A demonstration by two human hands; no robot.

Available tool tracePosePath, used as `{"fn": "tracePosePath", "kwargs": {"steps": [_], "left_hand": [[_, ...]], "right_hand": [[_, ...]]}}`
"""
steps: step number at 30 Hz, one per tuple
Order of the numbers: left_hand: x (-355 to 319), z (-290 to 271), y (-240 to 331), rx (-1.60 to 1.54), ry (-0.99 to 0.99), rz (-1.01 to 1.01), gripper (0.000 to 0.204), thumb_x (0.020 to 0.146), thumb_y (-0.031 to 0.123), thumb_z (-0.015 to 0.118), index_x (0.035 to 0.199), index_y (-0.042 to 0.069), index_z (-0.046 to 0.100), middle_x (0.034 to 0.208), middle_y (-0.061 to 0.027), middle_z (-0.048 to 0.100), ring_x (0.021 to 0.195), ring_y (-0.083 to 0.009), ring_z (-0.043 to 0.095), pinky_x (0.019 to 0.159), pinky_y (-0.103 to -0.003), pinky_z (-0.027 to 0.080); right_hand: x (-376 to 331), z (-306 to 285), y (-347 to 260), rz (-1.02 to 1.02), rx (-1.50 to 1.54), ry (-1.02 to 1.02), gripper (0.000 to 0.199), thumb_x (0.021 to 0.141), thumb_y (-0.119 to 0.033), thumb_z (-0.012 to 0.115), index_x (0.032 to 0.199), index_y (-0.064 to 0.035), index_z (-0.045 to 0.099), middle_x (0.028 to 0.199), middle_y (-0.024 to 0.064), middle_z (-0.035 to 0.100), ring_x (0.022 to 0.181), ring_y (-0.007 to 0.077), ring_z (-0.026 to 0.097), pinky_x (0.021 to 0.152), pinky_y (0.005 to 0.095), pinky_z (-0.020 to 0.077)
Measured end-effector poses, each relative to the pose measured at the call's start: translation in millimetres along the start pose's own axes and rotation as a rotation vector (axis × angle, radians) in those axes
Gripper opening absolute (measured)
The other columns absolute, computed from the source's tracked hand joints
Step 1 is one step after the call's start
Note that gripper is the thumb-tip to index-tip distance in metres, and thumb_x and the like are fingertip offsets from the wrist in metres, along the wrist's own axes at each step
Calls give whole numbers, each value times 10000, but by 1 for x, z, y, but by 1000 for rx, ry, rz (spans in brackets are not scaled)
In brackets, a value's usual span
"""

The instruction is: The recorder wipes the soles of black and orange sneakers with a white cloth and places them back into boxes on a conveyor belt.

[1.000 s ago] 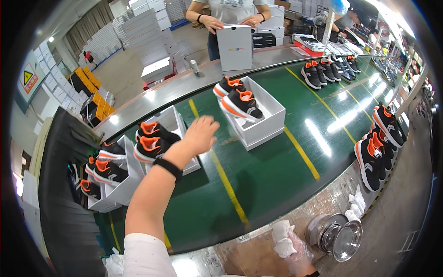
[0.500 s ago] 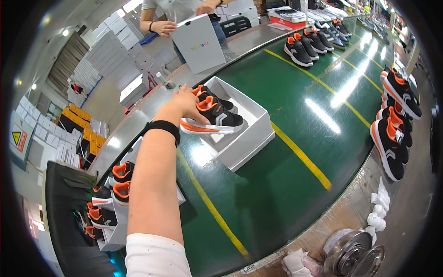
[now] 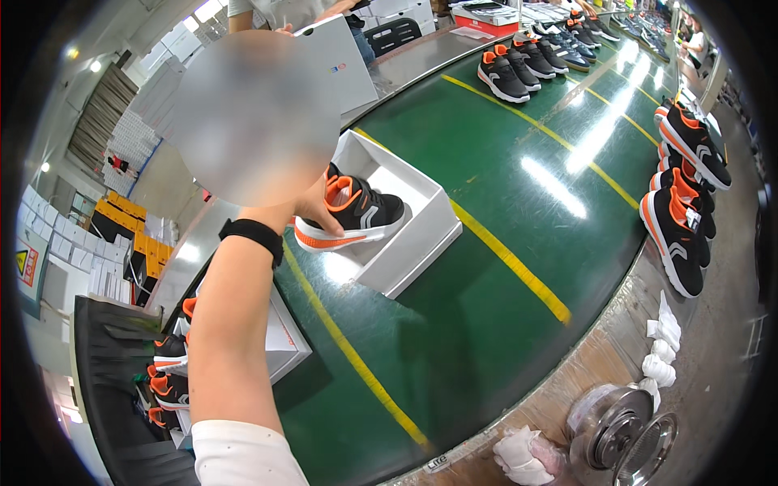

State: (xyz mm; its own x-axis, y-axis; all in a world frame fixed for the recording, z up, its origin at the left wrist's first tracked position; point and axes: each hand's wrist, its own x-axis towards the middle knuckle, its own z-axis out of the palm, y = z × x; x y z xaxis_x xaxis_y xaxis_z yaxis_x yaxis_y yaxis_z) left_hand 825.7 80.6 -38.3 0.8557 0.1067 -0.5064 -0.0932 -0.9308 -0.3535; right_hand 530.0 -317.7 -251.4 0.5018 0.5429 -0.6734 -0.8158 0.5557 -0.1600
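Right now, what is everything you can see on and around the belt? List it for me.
Conveyor belt: one, green with yellow lines, centre.
Open shoe box: one, white, on belt.
Sneaker: black and orange, in the open shoe box; a second behind it is mostly hidden.
Boxed sneakers: several, black and orange, lower left.
Loose sneakers: several, right edge; more far end.
Box lid: one, white, held by another person.
Metal dishes: two, lower right.
Left hand: on the sneaker, black wristband.
Right hand: not visible.

black sneaker [image 3: 356,215] with orange sole (white stripes on the side), white box [image 3: 421,231], green belt [image 3: 486,324] with yellow lines.
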Motion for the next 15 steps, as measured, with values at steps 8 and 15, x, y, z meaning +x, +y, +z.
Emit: {"fn": "tracePosePath", "kwargs": {"steps": [8, 15], "left_hand": [[-78, 7, 5, -1, -3, -32, 764, 532, 737, 668, 720, -3, 682, 770, -151, 656, 847, -295, 620, 1031, -506, 215], [-233, -31, 16, -560, 349, -105, 623, 635, 594, 726, 669, -24, 652, 609, -103, 598, 580, -195, 578, 536, -324, 433]], "right_hand": [[-49, -4, -3, -56, -70, -90, 373, 951, -271, 467, 1189, 13, 506, 1000, 80, 616, 851, 172, 612, 720, 281, 504], [-71, -72, 41, -411, -267, 30, 356, 899, -217, 532, 1180, -1, 505, 1045, 91, 610, 876, 206, 617, 772, 320, 505]]}}
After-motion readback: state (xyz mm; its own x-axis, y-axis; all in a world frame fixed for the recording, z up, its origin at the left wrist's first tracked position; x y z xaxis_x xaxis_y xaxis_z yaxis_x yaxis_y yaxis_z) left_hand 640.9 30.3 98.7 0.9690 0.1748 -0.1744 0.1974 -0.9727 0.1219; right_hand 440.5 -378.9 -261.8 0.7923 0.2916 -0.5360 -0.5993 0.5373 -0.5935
